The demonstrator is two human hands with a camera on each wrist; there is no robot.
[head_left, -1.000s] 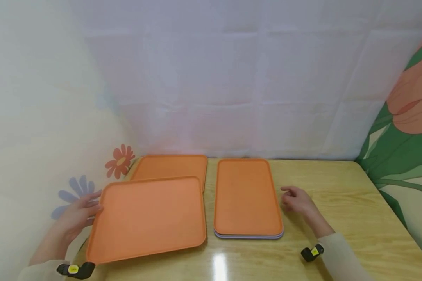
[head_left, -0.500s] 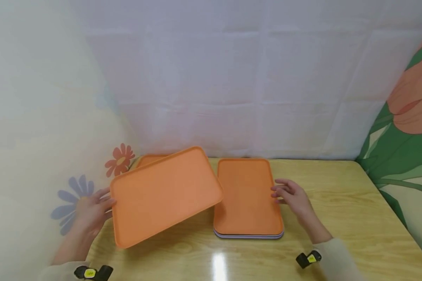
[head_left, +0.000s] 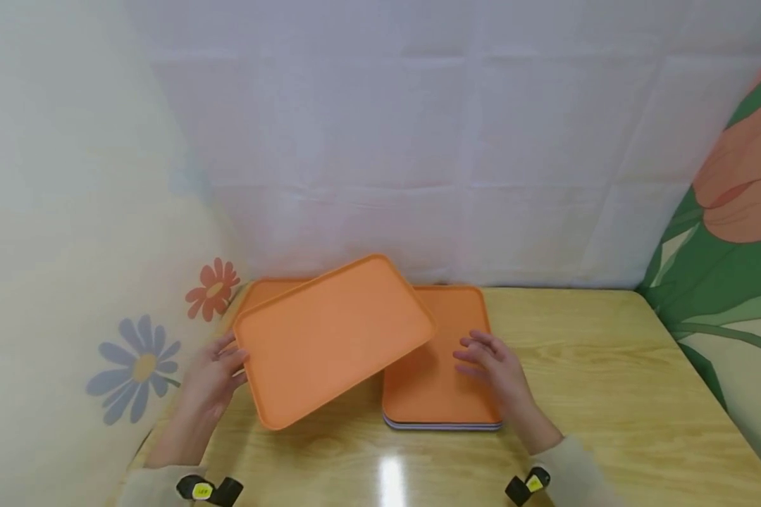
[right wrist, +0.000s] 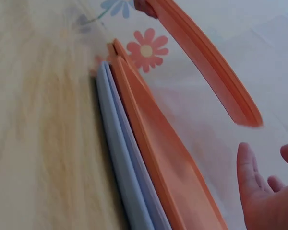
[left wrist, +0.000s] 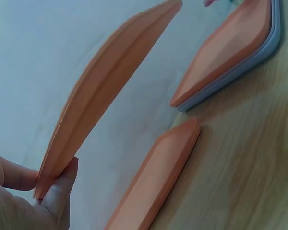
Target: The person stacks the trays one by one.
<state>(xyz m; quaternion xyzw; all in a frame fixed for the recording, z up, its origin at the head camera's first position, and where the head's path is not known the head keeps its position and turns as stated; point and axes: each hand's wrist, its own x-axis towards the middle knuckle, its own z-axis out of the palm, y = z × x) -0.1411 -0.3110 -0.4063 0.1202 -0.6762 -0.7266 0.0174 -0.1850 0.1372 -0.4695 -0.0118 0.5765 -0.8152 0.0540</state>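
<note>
An orange rectangular tray (head_left: 336, 338) hangs tilted in the air, its right corner raised over the right-hand stack. My left hand (head_left: 212, 373) grips its left short edge; the left wrist view shows the thumb on one side of the rim and fingers (left wrist: 62, 191) on the other. Beneath the raised corner lies a stack of trays topped by an orange tray (head_left: 440, 394), with purple and light blue trays (right wrist: 120, 158) under it. My right hand (head_left: 497, 366) is over the stack's right side, fingers spread and holding nothing, apart from the lifted tray in the right wrist view.
Behind the held tray, another orange tray (head_left: 269, 289) lies at the table's back left, mostly hidden. The wood-grain table (head_left: 596, 394) meets a white cloth backdrop (head_left: 418, 141) at the rear. Flower-printed walls stand left and right.
My left hand has carried the orange tray up and to the right, turning it so its right end rises. My right hand has moved left from beside the stack to over it.
</note>
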